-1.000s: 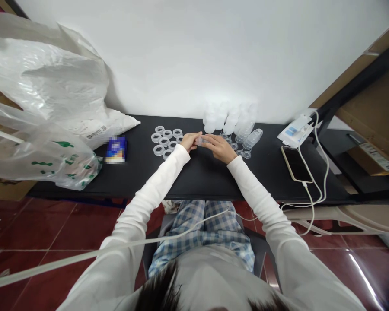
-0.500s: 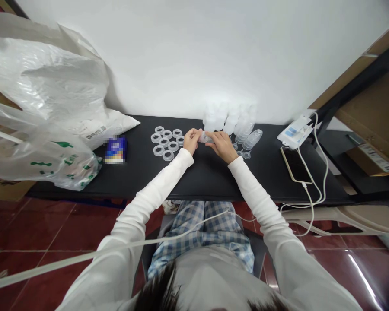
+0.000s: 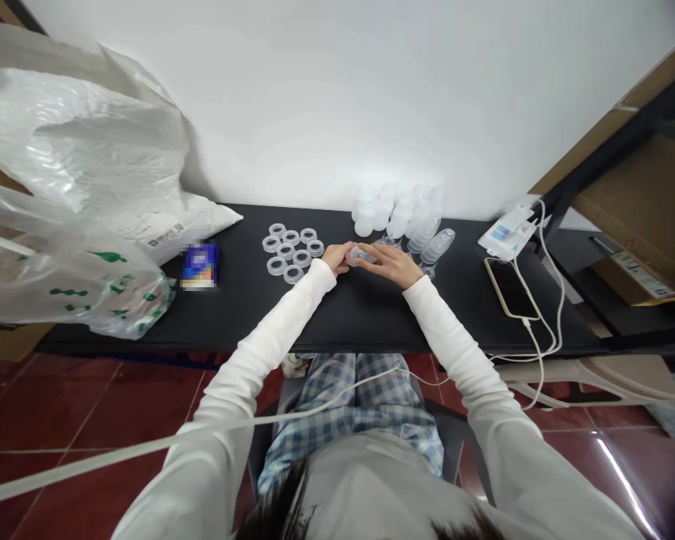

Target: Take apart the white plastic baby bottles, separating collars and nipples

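Observation:
Both of my hands meet over the middle of the black table (image 3: 365, 315). Between them is a small clear plastic piece (image 3: 356, 255). My left hand (image 3: 337, 257) is closed on its left end, and my right hand (image 3: 388, 263) curls over its right side with fingers pinching it. Just left of my left hand lie several translucent plastic rings (image 3: 290, 249). Behind my right hand stand and lie several clear plastic bottles (image 3: 405, 217), with small clear parts beside them.
Large plastic bags (image 3: 73, 195) fill the table's left end, with a small blue packet (image 3: 200, 264) next to them. A phone (image 3: 511, 287) on a white cable and a white charger box (image 3: 506, 231) lie at the right. A dark shelf frame (image 3: 613, 150) stands further right.
Both hands, holding the clear piece together, rose toward the bottles half a second ago and have come back down closer to me. The camera view tilted slightly.

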